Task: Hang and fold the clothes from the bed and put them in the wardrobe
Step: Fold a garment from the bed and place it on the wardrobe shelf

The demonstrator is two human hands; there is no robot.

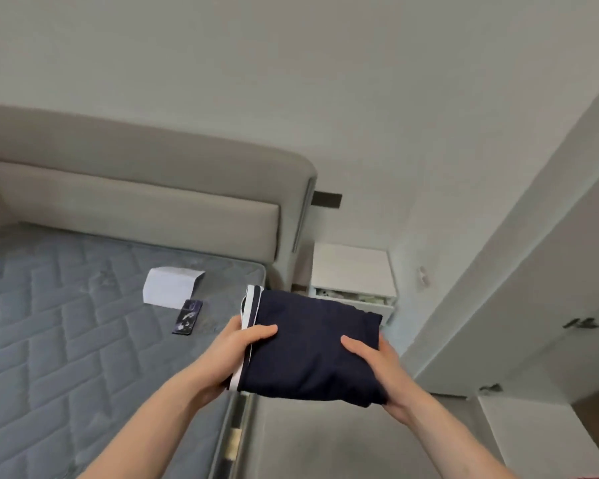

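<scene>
A folded navy garment (308, 344) with a white stripe along one edge is held up at the centre of the view, over the bed's edge. It is gripped at nine o'clock by the left hand (236, 354), thumb curled over the striped edge and fingers hidden beneath. At three o'clock it is gripped by the right hand (381, 368), thumb on top, fingers underneath. For a clean carry, the bundle should be kept level and squeezed evenly so the folds are not lost. Beyond, at ten o'clock, a phone (187, 318) and a white paper (170, 286) lie on the mattress (49, 305). Wardrobe doors (550, 305) stand at three o'clock.
</scene>
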